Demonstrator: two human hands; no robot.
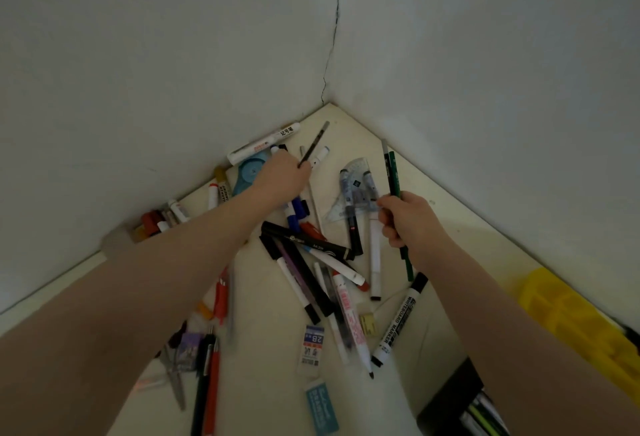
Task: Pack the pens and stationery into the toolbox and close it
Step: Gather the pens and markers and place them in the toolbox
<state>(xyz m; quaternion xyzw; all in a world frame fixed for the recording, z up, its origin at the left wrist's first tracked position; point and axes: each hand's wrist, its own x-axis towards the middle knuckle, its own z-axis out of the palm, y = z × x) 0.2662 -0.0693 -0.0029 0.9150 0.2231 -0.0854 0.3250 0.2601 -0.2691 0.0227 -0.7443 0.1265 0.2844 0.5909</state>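
Left hand [285, 172] curled around a dark pen [314, 143]; right hand [407, 219] clenched on green pencils [394, 172].

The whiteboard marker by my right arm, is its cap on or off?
Cap on. The whiteboard marker lies flat on the table, with dark caps covering both visible ends and no bare tip showing.
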